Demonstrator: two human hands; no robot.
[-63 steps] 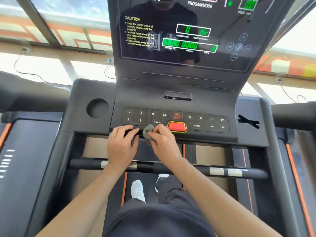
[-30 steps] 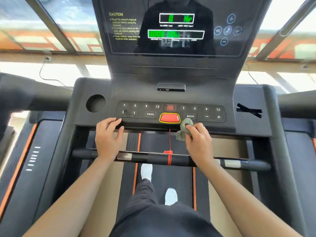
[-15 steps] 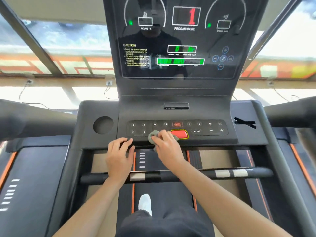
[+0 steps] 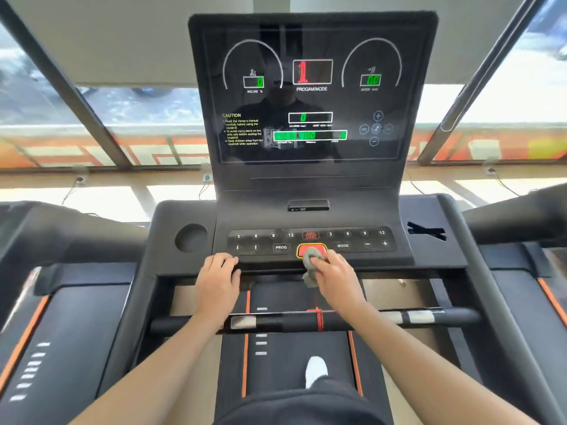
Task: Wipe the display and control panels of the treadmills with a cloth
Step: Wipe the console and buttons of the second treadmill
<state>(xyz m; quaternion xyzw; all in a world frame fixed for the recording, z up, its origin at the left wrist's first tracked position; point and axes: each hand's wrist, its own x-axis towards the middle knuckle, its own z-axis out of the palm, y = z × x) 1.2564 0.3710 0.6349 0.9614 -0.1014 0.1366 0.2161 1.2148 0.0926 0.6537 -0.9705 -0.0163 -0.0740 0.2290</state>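
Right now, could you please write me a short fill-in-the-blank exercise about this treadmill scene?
1. The big button under the grey cloth in the right hand is coloured ____.
2. The left hand rests on the console edge and holds ____.
3. On the display, the window marked PROGAM/MODE shows the number ____.
Missing words: red; nothing; 1.

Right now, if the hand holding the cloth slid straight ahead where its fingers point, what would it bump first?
The right hand points forward, slightly left; its cloth sits on the red button. Beyond that it would probably cross the stop/start key first, though depth is unclear.
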